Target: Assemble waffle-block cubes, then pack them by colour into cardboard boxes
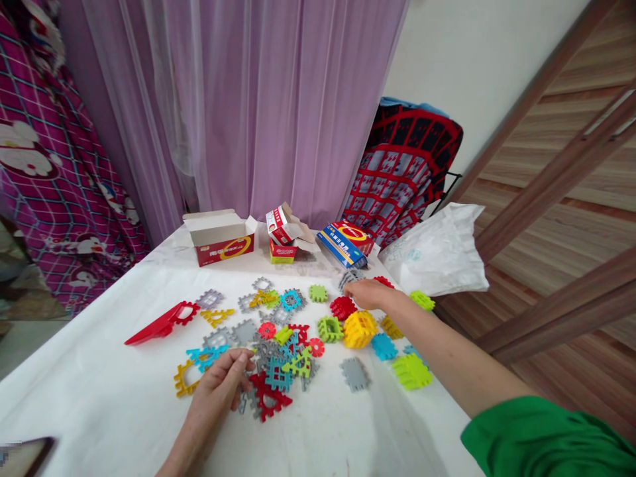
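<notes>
Grey plastic pieces [350, 277], right of the frame's centre, seem light and stiff, best pinched by their toothed edges. The right hand [368, 295] meets them, fingers narrow; the left hand [223, 379], lower left of centre, curls beside mixed pieces [278, 375]. I cannot tell either grip.

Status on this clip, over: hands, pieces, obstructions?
Left hand at mixed pile's near left, grip unclear. Right hand at grey stack, grip unclear. Cartons behind, white bag back right; neither touching a hand.
</notes>
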`<state>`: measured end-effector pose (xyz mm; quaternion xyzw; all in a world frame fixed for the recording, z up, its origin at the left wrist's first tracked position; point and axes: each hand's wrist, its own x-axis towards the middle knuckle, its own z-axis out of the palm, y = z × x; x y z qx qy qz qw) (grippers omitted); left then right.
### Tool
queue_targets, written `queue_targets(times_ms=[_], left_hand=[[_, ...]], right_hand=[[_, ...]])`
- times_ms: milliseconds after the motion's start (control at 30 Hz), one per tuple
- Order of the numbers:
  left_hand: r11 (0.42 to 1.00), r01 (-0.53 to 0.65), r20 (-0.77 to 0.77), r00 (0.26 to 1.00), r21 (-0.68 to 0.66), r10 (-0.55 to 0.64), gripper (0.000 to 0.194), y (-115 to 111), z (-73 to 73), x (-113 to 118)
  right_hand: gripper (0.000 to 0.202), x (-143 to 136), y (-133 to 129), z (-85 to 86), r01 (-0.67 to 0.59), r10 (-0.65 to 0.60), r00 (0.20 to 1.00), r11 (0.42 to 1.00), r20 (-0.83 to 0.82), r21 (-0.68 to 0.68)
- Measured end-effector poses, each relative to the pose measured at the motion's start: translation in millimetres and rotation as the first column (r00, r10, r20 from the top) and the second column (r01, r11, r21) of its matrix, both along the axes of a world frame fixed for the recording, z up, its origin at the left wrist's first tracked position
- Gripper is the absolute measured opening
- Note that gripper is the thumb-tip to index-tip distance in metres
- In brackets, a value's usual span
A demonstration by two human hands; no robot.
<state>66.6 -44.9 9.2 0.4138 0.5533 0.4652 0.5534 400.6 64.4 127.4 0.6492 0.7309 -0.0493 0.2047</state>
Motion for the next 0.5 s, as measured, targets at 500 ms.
queue_targets(times_ms=[500], left_hand=[[1.000, 0.008, 0.011, 1.000, 0.011, -0.008, 0.053, -4, 13.0, 2]], right_hand=[[0.039, -4, -2, 1.3, -0.022, 0.022, 1.000, 1.000, 0.009, -0.005]])
